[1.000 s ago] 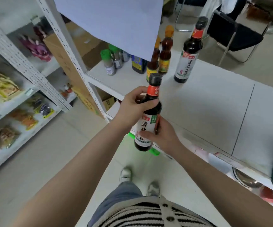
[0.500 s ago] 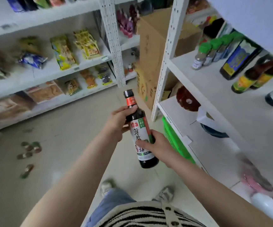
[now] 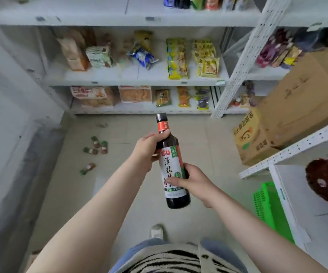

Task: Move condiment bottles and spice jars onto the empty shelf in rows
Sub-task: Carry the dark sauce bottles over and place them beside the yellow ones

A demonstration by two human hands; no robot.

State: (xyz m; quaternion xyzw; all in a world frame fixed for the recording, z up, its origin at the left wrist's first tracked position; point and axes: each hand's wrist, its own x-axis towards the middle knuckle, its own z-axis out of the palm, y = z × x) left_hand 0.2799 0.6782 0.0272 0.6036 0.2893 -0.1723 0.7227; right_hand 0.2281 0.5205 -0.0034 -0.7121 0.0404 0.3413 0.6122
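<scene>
A dark soy sauce bottle (image 3: 171,160) with a black cap, red neck band and white label is held upright in front of me, above the floor. My left hand (image 3: 149,148) grips its shoulder just below the neck. My right hand (image 3: 191,179) grips the lower body, thumb across the label. Several small spice jars (image 3: 97,147) with green lids lie on the floor to the left, and one more jar (image 3: 88,168) lies a little nearer. The shelf with the other bottles is out of view.
White shelving (image 3: 135,80) with snack packets fills the far wall. Cardboard boxes (image 3: 289,115) stand at the right by a white rack (image 3: 289,156) holding a dark red object (image 3: 325,180). A green basket (image 3: 271,209) sits under it. A grey wall runs along the left.
The view has swung left, away from the shelf with the bottles toward the snack shelves and floor. Both hands still hold the soy sauce bottle, now more upright.
</scene>
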